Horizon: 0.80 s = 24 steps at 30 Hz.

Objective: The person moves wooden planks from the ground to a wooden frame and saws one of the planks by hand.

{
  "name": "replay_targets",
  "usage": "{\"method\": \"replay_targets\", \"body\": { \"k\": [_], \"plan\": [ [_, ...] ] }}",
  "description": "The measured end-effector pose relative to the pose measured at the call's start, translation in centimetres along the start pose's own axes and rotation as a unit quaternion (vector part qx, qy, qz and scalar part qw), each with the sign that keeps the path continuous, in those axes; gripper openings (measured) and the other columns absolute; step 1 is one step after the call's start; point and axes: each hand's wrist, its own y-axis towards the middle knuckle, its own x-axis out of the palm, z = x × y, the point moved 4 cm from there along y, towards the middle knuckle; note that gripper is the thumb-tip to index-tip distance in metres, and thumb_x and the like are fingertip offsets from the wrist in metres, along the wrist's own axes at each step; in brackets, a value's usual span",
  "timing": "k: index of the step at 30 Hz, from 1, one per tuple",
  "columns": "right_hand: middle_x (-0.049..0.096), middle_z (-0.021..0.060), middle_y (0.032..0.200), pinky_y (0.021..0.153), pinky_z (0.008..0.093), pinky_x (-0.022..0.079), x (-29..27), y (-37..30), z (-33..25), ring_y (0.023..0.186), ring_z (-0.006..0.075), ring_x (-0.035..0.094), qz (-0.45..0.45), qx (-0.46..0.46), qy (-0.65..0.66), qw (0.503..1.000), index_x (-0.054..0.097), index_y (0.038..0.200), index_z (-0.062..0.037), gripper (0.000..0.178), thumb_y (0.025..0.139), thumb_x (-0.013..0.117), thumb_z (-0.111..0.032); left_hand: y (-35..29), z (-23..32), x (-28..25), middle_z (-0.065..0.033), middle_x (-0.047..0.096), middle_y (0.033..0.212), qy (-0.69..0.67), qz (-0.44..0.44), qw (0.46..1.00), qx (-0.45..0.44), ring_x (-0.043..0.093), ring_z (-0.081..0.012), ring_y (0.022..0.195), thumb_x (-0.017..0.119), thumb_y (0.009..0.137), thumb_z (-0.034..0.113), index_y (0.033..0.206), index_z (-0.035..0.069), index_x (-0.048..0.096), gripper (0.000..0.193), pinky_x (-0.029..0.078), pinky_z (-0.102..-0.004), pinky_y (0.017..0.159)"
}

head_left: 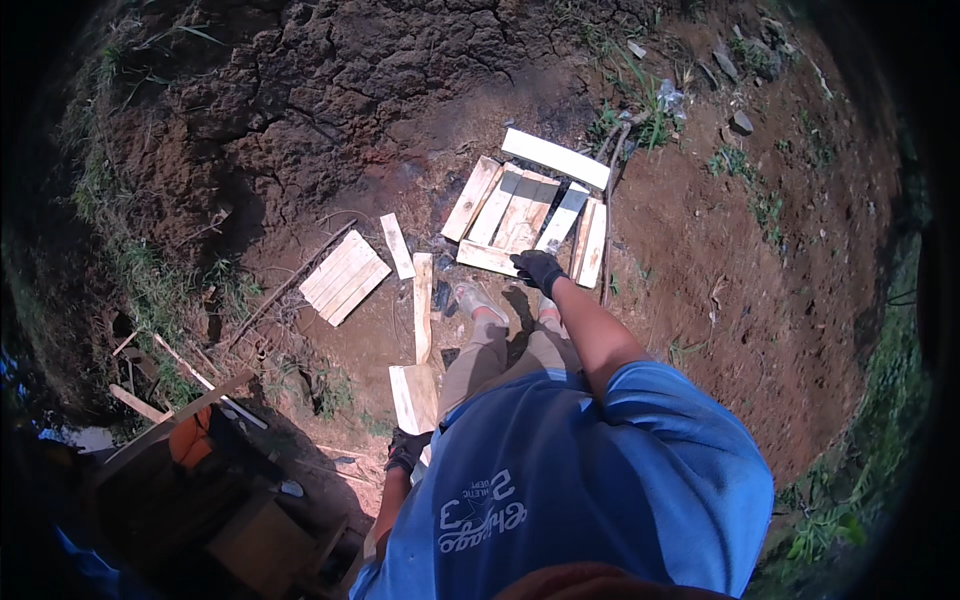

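In the head view my right hand [538, 268], in a dark glove, reaches forward to a group of pale wooden boards on the ground. Its fingers close round the right end of the short front board [487, 257]. Behind that board, several slats [524, 212] lie side by side, with gaps between some. One long white board [556, 158] lies across their far end. My left hand [408, 450], also gloved in dark fabric, is low beside my left hip. It grips the near end of a wide wooden piece [413, 393]; most of its fingers are hidden.
Left of my feet lie a joined slat panel [345, 277], a short board [397, 246] and a long narrow board [423, 308]. A thin stick [290, 287] runs beside the panel. Cracked earth rises ahead. At lower left stands a shaded wooden structure with an orange item [190, 438].
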Motion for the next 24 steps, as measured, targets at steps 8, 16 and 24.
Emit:
{"method": "replay_targets", "body": {
  "k": [8,16,24],
  "plan": [
    [0.078,0.0166,0.117,0.097,0.0466,0.056,4.9,-13.5,1.3,0.108,0.0353,0.076,-0.145,-0.055,-0.501,0.851,0.079,0.119,-0.0118,0.057,0.094,0.058,-0.059,-0.6,4.3,-3.8,-0.0333,0.058,0.148,-0.048,0.025,0.997,0.047,0.055,-0.0443,0.142,0.098,0.058,0.057,0.147,-0.008,0.052,0.12,0.045,-0.0496,0.117],
    [0.053,0.0158,0.16,0.115,0.0424,0.047,8.9,-23.0,-10.7,0.138,0.0315,0.06,-0.29,-0.118,-0.353,0.882,0.06,0.152,-0.014,0.087,0.089,0.063,-0.074,-0.1,16.1,-14.1,-0.0159,0.072,0.133,-0.277,-0.095,0.915,0.276,0.069,-0.0296,0.122,0.089,0.074,0.023,0.143,-0.003,0.062,0.078,0.053,-0.0409,0.105],
    [0.047,0.0235,0.162,0.122,0.0434,0.04,15.2,-25.2,-17.0,0.148,0.0367,0.049,-0.029,-0.182,-0.141,0.973,0.026,0.166,-0.0002,0.121,0.084,0.077,-0.073,0.3,31.4,-15.1,-0.0162,0.068,0.141,-0.569,-0.243,0.717,0.321,0.067,-0.0307,0.126,0.07,0.094,0.023,0.148,-0.005,0.057,0.062,0.05,-0.0433,0.113]
  ]
}}
